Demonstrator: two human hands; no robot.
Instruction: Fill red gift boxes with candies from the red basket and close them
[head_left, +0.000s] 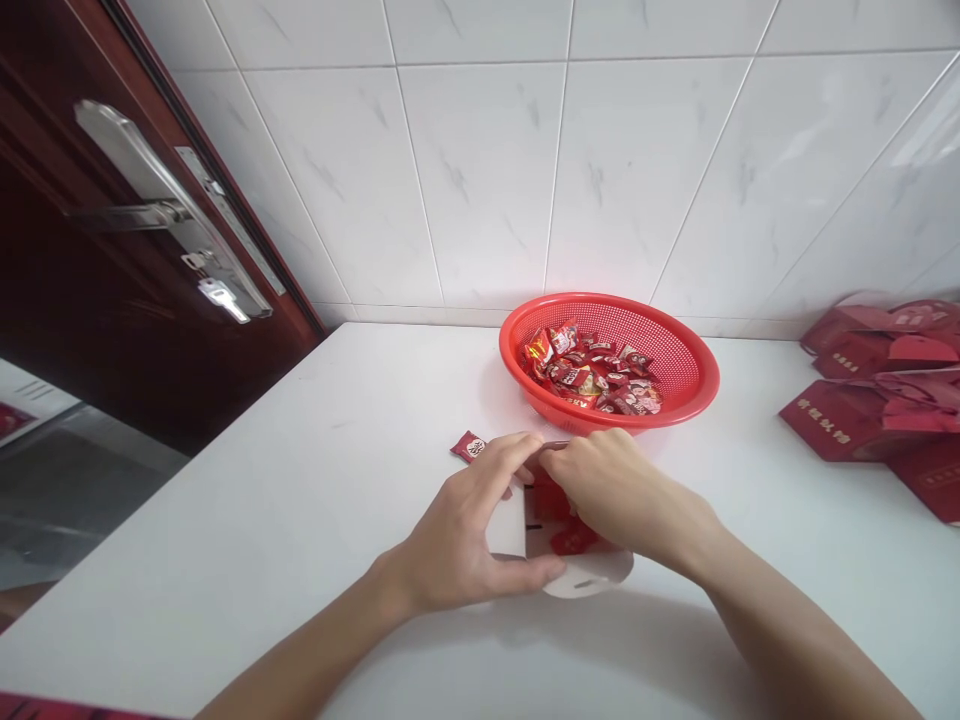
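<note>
A small paper box (589, 577) with white inner faces stands open on the white table. My left hand (480, 535) grips its left side, thumb on the near flap and fingers at the far edge. My right hand (611, 490) reaches into the opening, its fingers curled downward. Whatever those fingertips hold is hidden. Red wrapped candy (574, 537) shows inside the box, below my right hand. One loose red-wrapped candy (469, 446) lies on the table just beyond my left hand.
Behind the box, a red plastic colander (686, 390) holds many wrapped candies (592, 370). Several folded red gift boxes (832, 420) are stacked at the right. The table (322, 480) meets a tiled wall (480, 180); a dark door (97, 260) with keys stands at the left.
</note>
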